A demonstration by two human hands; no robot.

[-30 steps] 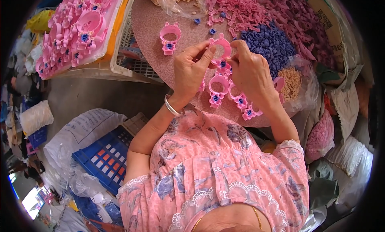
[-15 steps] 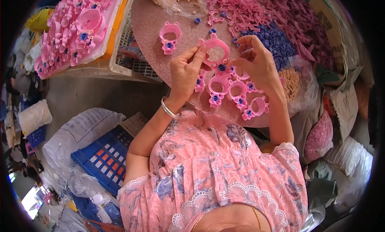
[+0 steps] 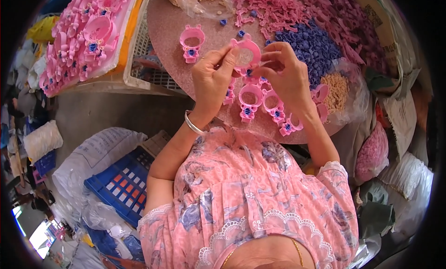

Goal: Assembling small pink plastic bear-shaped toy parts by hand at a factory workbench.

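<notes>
A pink plastic ring with two small ears (image 3: 250,46) is held up over the table, with a dark blue piece in its lower end. My left hand (image 3: 213,78) pinches its left side between thumb and fingers. From the other side, my right hand (image 3: 289,78) has its fingers bent in at the ring's lower right edge, beside the blue piece; the fingertips are partly hidden. Below the hands lie several similar pink rings with blue centres (image 3: 250,98). One more finished-looking ring (image 3: 192,39) lies apart on the left.
The round speckled table (image 3: 167,41) carries a heap of blue pieces (image 3: 309,48), piles of pink parts (image 3: 274,11) and beige bits in a plastic bag (image 3: 335,90). At left, an orange-edged tray (image 3: 124,50) is loaded with pink rings. A blue crate (image 3: 116,187) stands below.
My right hand has come in closer to the held ring, and its fingers now meet the ring's lower right side. My left hand keeps its grip. The whole view has shifted slightly.
</notes>
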